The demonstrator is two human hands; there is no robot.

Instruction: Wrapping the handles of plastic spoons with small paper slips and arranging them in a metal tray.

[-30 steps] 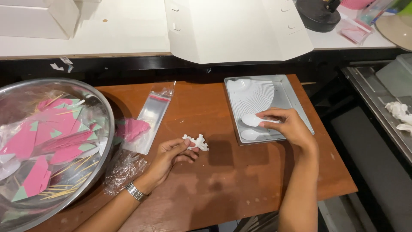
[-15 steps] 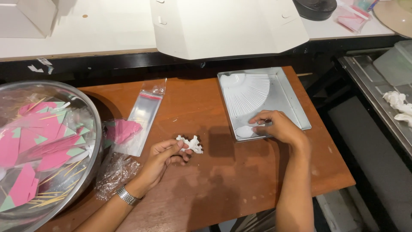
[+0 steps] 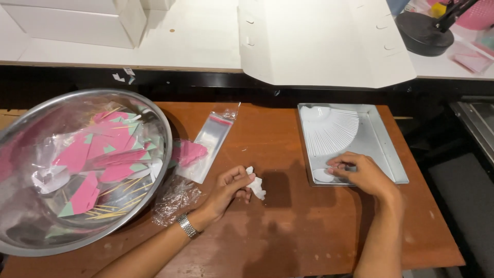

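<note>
A wide steel bowl (image 3: 77, 170) of pink paper pieces sits left on the brown wooden table (image 3: 288, 231). The left hand (image 3: 229, 188) pinches a small crumpled white piece (image 3: 256, 186). The right hand (image 3: 360, 172) presses curled fingers into the shallow metal tray (image 3: 383, 139), apparently picking something up; its grasp is unclear.

1. Two bare forearms are seen from above the brown wooden table (image 3: 288, 231); no sleeves are seen on either arm up to the lower frame edge.
2. Left hand (image 3: 230, 188): no rings or gloves are noted; the fingernails appear short and unpainted.
3. A metal link wristwatch band (image 3: 186, 225), silver in tone, is worn on the left wrist, over the table's near left part. The watch face is not seen; only the segmented bracelet is shown.
4. Right hand (image 3: 363, 172): bare, without ring, glove or band. The right wrist, nearer the table's right edge, is unadorned.
5. No clothing is visible anywhere in view.
</note>
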